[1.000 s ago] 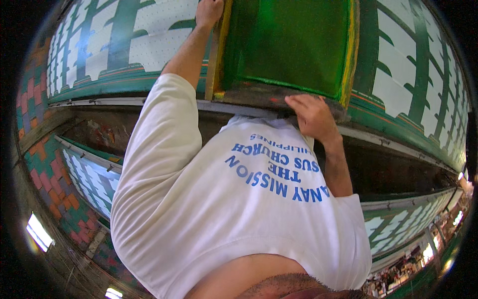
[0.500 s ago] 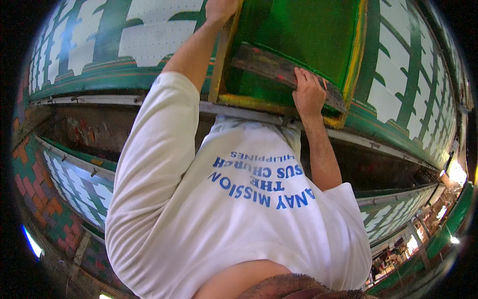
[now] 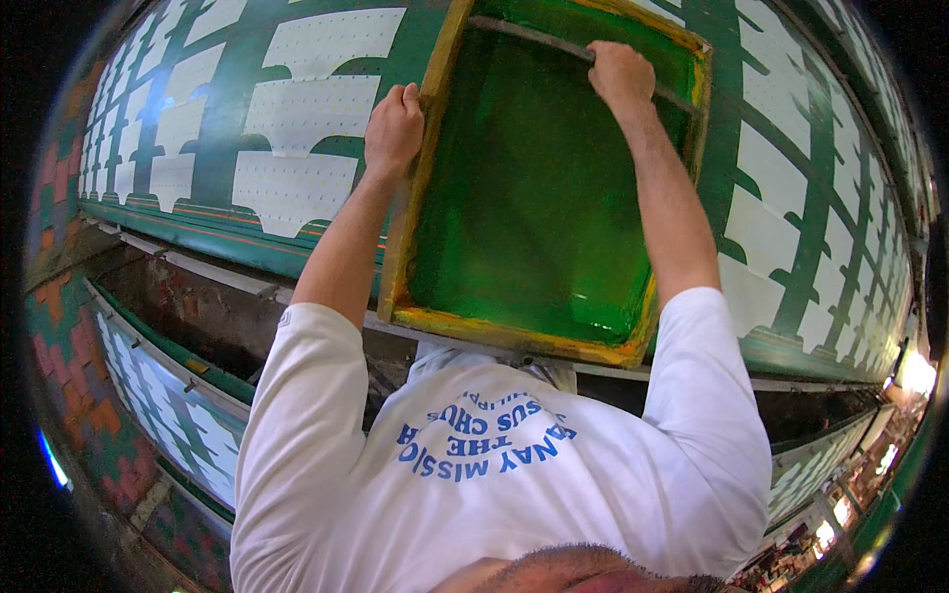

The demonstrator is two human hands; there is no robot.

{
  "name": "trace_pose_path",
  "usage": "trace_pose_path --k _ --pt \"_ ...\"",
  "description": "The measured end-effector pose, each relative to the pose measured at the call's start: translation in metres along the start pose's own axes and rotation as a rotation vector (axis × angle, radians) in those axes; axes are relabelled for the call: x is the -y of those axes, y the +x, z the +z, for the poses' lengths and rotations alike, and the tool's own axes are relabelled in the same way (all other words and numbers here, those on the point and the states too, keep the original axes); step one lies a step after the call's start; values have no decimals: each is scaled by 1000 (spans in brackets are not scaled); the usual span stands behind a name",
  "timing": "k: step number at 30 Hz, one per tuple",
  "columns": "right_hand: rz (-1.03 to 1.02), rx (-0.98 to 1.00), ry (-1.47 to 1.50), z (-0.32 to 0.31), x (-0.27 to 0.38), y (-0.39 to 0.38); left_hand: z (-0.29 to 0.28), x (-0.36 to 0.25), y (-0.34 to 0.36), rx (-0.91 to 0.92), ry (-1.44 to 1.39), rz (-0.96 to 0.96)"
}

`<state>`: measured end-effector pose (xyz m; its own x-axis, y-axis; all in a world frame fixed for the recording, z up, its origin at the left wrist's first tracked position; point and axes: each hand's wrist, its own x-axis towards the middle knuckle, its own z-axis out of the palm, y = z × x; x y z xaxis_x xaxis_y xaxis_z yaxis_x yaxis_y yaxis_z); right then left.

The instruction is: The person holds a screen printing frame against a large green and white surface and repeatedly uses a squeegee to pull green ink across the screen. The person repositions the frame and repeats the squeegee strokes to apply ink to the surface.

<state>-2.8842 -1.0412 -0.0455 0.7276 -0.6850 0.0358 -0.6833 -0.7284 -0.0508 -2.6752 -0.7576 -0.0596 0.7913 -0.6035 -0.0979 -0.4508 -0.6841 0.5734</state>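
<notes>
A screen-printing frame [image 3: 403,252] with a yellow-stained wooden border lies in front of me. Wet green ink covers its mesh [image 3: 534,198]. My left hand [image 3: 395,133] is closed on the frame's left side rail, toward the far half. Near the far end, inside the frame, my right hand [image 3: 623,77] grips a long squeegee [image 3: 529,34] that spans most of the frame's width. The squeegee's right part shows beyond my wrist, and my fingers hide its middle.
The frame rests on a long green printing table [image 3: 213,222]. White cut fabric pieces [image 3: 301,109] lie in rows to its left, and more pieces [image 3: 766,198] to its right. Behind me runs another table with white pieces [image 3: 173,371], beside patterned floor tiles [image 3: 74,385].
My right hand has moved from the frame's near end to its far end with the squeegee. More of the frame and my left hand on its rail now show.
</notes>
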Motion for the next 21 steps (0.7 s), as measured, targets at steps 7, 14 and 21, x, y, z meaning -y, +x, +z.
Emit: trace_pose_path --k 7,14,21 --pt "-131 59 -71 -19 -34 72 -1 -6 -4 -65 35 31" --pt "-121 134 151 -40 -52 110 2 -5 -7 -116 86 52" --pt "-238 199 7 -15 -58 133 6 1 -3 -132 30 67"
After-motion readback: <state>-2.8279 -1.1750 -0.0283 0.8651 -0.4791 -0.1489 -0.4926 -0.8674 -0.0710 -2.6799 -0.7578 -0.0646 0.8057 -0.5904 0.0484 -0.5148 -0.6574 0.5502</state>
